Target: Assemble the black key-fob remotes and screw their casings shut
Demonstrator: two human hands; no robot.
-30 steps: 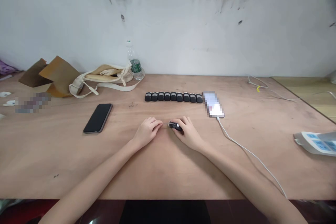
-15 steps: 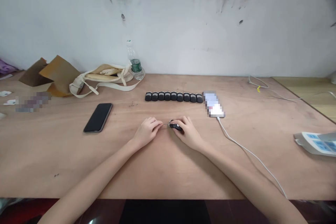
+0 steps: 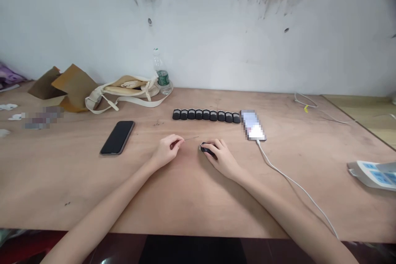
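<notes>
My left hand (image 3: 168,149) pinches a thin, needle-like metal rod (image 3: 192,138) between thumb and fingertips. The rod points right, towards my other hand, and its tip is free in the gap. My right hand (image 3: 223,157) is closed around a small black rounded piece (image 3: 208,148) with a silvery end facing left; the fingers cover most of it. Beyond both hands, several small black pieces with grey bands (image 3: 199,114) stand side by side in a row on the wooden table (image 3: 185,198). The held piece looks similar in size and colour to these.
A dark phone (image 3: 117,137) lies left of my hands; a lit, blurred-out phone (image 3: 253,125) on a white cable (image 3: 287,175) lies right. Farther back are a brown paper bag (image 3: 76,86), a cream bag (image 3: 123,90) and a water bottle (image 3: 163,78). A white-and-blue device (image 3: 373,174) sits far right.
My left hand has moved left, drawing the rod away from the silvery end of the black piece. My right hand keeps its hold in nearly the same place.
</notes>
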